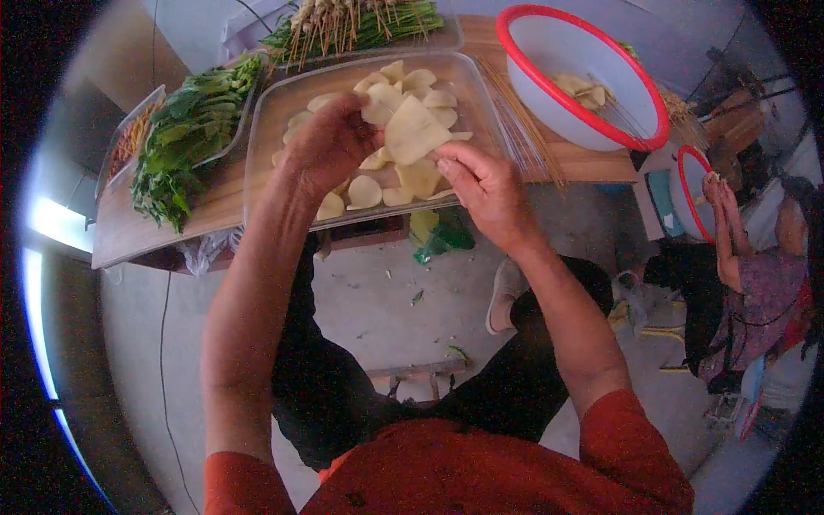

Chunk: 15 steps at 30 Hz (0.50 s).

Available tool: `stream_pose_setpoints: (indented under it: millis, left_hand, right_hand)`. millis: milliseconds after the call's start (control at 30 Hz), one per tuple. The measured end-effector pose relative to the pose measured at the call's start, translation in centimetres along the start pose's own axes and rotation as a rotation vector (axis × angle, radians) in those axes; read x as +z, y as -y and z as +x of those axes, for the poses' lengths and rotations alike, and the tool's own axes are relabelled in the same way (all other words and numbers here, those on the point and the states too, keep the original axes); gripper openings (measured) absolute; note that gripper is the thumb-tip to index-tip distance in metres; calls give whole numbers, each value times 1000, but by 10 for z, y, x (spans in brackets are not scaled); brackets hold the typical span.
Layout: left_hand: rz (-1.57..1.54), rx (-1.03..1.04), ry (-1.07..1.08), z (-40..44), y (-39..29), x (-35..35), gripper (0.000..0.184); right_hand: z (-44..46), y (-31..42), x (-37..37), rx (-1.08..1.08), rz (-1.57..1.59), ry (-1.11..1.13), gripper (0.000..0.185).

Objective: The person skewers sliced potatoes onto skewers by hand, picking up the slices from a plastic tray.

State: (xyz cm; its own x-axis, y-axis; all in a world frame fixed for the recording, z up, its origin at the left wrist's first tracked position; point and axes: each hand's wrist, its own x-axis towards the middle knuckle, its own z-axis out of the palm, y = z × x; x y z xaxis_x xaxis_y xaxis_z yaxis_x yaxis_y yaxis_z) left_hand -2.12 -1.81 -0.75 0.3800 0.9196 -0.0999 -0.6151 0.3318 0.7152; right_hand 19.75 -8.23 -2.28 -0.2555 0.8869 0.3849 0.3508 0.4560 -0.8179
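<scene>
Pinched between the thumb and fingers of my right hand (485,189) is a large, pale yellow potato slice (415,130), held up over a clear shallow tray (257,176). My left hand (335,137) is just left of that slice, its fingers curled and closed against pale slices. Whether it grips one of them or only touches it, I cannot tell. More thin potato slices (365,192) lie spread and overlapping in the tray beneath both hands.
Thin wooden skewers (515,116) lie right of the tray. A white basin with a red rim (549,86) holds more slices. Leafy greens (189,129) are at left, skewered bundles (352,21) behind. Another person (760,283) sits at far right beside another red-rimmed basin (691,193).
</scene>
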Motion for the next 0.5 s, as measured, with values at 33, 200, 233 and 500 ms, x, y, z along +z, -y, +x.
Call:
stream_pose_setpoints:
  millis: [33, 200, 233, 500]
  left_hand:
    - [-1, 0, 0, 2, 1, -3, 18]
    - [-31, -20, -71, 8, 3, -7, 19]
    - [-32, -19, -71, 11, 4, -13, 19]
    - [397, 78, 143, 12, 20, -5, 30]
  right_hand:
    - [0, 1, 1, -52, -27, -27, 15]
    - [0, -1, 7, -152, -67, -99, 14]
    - [-1, 1, 7, -122, -59, -89, 14]
    - [5, -4, 10, 13, 156, -13, 13]
